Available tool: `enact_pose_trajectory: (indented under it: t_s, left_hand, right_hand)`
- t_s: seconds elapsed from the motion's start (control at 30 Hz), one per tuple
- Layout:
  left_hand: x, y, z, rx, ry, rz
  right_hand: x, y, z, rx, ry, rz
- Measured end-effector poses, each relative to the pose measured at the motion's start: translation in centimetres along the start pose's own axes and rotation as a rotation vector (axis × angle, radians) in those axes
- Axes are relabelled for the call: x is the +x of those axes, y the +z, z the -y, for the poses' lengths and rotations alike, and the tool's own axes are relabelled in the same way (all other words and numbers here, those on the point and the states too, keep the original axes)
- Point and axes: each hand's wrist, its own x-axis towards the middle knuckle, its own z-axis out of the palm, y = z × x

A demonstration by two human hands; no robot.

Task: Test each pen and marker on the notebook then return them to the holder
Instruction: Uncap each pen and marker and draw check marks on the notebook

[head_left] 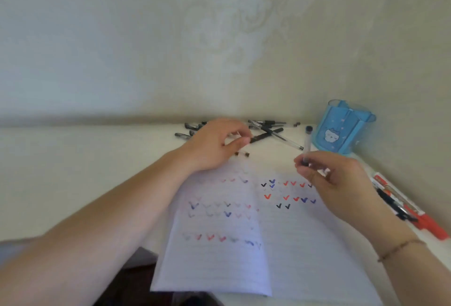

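Head view: I take the open notebook (256, 232) as my landmark; it lies on the white table (73, 159), its lined pages covered in red, blue and black check marks. Above its far right corner my right hand (341, 183) pinches a clear pen (308, 145) near its lower end between thumb and fingertips, the barrel standing nearly upright with a dark cap on top. The other fingers of that hand are curled; a thin bracelet (400, 248) circles the wrist. Above the notebook's far left corner my left hand (214, 147) hovers with its fingers bent, thumb and forefinger closing on a dark pen (266, 135) at the near edge of the pile of pens (263, 126); I cannot tell whether the grip is firm. That pile lies beyond the notebook against the wall. The blue holder (341, 130) stands beyond the notebook's far right corner, just beside the raised pen. Right of the notebook lie red markers (415, 213) and a black one (390, 204), side by side.
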Motion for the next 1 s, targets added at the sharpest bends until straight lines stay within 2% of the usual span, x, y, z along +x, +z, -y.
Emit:
enact_pose_trajectory:
  t_s: [0.07, 0.13, 0.3, 0.37, 0.43, 0.57, 0.7, 0.8, 1.0]
  left_hand:
    - [-1.7, -3.2, 0.7, 0.029, -0.064, 0.023]
    - [-5.1, -6.7, 2.0, 0.039, -0.167, 0.044]
    - [-18.6, -15.8, 4.6, 0.172, -0.421, -0.081]
    - [-24.4, -19.4, 4.6, 0.301, -0.494, -0.123]
    - [-29.8, -22.6, 4.5, 0.439, -0.544, -0.191]
    - [-37.8, -25.3, 3.4, 0.563, -0.561, -0.196]
    - [-40.7, -25.5, 2.9, 0.592, -0.554, -0.210]
    - [-41.1, -25.4, 2.8, 0.588, -0.568, -0.253]
    - [-38.4, -25.5, 2.4, 0.529, -0.562, -0.299]
  right_hand:
    - [0.3, -0.4, 2.2, -0.185, -0.032, -0.026]
    - [0.8, -0.6, 5.1, -0.204, -0.112, -0.038]
    - [2.7, 2.4, 15.2, 0.339, -0.191, 0.039]
    - [3.3, 5.0, 19.6, 0.505, -0.218, 0.136]
    - [2.8, 7.6, 24.0, 0.563, -0.322, 0.254]
    - [-0.1, 12.4, 30.8, 0.407, -0.611, 0.484]
    - [-3.0, 16.5, 33.7, 0.095, -0.865, 0.647]
    - [-4.4, 18.2, 34.2, -0.098, -1.038, 0.607]
    - [-5.1, 15.3, 33.6, 0.010, -1.165, 0.533]
